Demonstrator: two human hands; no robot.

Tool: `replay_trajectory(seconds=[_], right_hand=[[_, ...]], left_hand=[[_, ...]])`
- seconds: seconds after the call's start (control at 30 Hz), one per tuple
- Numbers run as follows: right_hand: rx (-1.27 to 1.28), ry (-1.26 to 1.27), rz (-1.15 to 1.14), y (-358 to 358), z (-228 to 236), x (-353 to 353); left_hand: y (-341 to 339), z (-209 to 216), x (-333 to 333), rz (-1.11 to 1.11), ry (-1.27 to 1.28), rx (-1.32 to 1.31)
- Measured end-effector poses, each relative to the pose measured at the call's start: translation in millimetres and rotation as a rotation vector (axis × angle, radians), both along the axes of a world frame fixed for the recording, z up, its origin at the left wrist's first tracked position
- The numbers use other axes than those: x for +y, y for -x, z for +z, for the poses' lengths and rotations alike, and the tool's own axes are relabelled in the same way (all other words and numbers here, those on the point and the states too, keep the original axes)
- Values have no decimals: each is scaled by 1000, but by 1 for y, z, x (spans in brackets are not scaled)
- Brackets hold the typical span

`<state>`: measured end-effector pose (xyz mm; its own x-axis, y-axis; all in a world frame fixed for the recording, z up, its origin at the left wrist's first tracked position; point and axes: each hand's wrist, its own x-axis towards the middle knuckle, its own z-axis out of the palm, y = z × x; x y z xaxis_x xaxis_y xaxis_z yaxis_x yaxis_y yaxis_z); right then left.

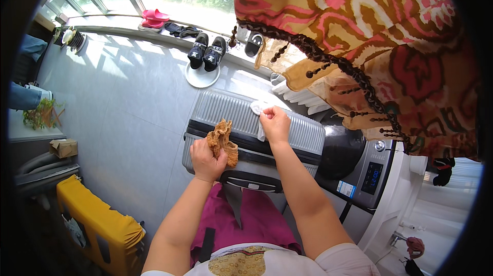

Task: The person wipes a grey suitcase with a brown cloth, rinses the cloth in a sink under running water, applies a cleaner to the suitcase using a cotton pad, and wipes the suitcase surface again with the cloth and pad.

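Note:
A grey ribbed hard-shell suitcase (303, 134) with black trim lies in front of me. My left hand (205, 160) is closed round a crumpled brown cloth (223, 140), held over the suitcase's near left part. At the suitcase's upper middle, the fingers of my right hand (275, 123) pinch a small white cloth (258, 107). Part of that white cloth hangs below the fingers against the shell; the rest is hidden by the hand. The suitcase's black side handle (250, 181) faces me.
Patterned fabric (370, 34) with a beaded edge hangs at upper right. A washing machine (371, 176) stands right of the suitcase. Black shoes (214, 54) rest on a round white stool (203, 78) beyond it. Pink slippers (155, 17) lie on the sill. A yellow-covered object (100, 219) stands lower left.

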<state>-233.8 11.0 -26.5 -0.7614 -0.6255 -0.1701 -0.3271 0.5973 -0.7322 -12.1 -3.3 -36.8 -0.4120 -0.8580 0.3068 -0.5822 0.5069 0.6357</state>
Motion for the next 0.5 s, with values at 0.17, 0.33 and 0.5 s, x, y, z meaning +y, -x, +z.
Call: replay_trajectory(seconds=[0.17, 0.33, 0.5], right_hand=[[303, 163, 219, -27, -16, 41], [332, 50, 118, 6, -21, -11], [393, 117, 225, -14, -27, 17]], left_hand=[[-3, 1, 2, 14, -12, -1], [-1, -1, 3, 2, -17, 6], [-1, -4, 3, 21, -19, -1]])
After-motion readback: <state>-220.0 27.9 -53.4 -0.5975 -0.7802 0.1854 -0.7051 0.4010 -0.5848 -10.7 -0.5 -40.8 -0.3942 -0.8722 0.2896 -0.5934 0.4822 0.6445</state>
